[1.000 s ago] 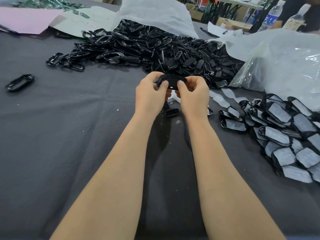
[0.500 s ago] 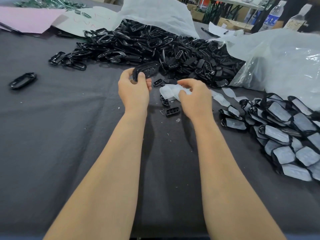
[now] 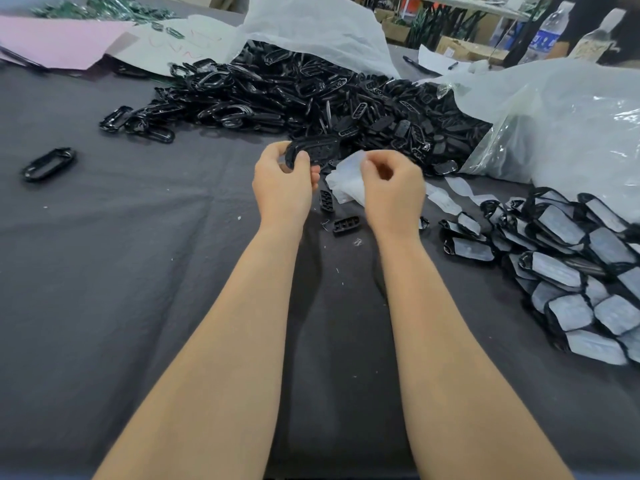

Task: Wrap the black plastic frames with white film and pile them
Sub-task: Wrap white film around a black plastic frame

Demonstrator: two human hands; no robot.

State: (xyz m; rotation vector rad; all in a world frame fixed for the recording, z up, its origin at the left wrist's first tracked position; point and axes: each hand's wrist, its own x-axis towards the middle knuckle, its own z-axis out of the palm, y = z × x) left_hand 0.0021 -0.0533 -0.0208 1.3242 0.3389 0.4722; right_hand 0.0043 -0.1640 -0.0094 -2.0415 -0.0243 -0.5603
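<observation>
Since the earlier frame our right hand has risen from the stack of white film, and our left hand has drawn closer to it. We work over a dark grey table, with a big heap of bare frames at the far side and a pile of wrapped frames at our right. Our left hand curls round one black frame, holding it above the table just before the heap. Our right hand pinches a sheet of film between thumb and fingertips, just beside that frame. Two small black pieces lie between our wrists.
</observation>
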